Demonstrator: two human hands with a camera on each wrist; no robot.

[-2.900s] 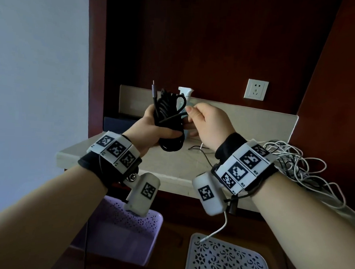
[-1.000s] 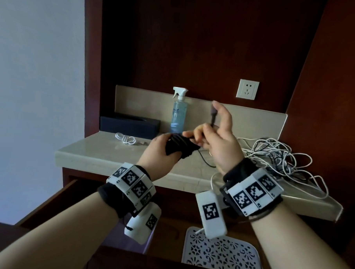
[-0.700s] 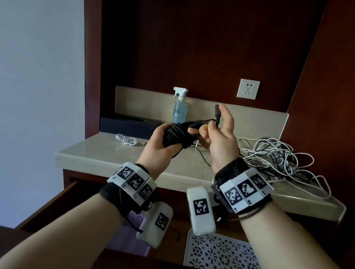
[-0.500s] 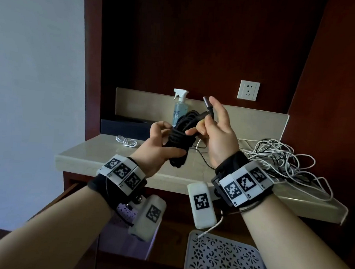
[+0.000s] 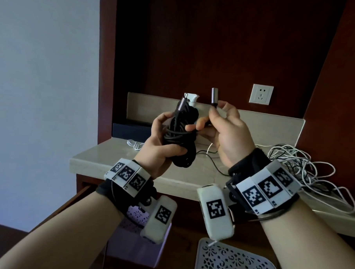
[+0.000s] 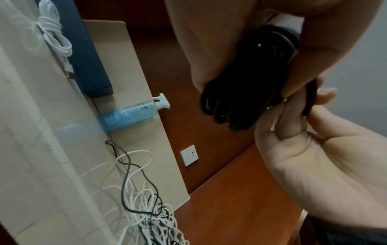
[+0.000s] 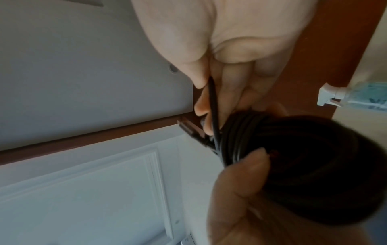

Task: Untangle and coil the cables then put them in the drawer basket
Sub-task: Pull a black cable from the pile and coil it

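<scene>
Black cable coil (image 5: 179, 138): gripped in left hand (image 5: 160, 145), raised above table (image 5: 114, 158), one plug (image 5: 181, 103) jutting from top. Loose end with second plug (image 5: 214, 96): pinched by right hand (image 5: 227, 134), fingers curled round it. Tangled white and dark cables (image 5: 305, 170): heaped at right of table. Coiled white cable (image 6: 55, 38): beside dark box (image 6: 87, 54). Lilac basket (image 5: 135, 246): below in open drawer (image 5: 76, 199).

The scene is dimly lit; soft daylight is cast from the left, where the pale wall (image 5: 42, 87) is brightest. The wooden alcove (image 5: 217, 44) is left in deep shadow. Straight lines are bent by wide-angle distortion. In the wrist views, the near hands are rendered blurred and grainy.
</scene>
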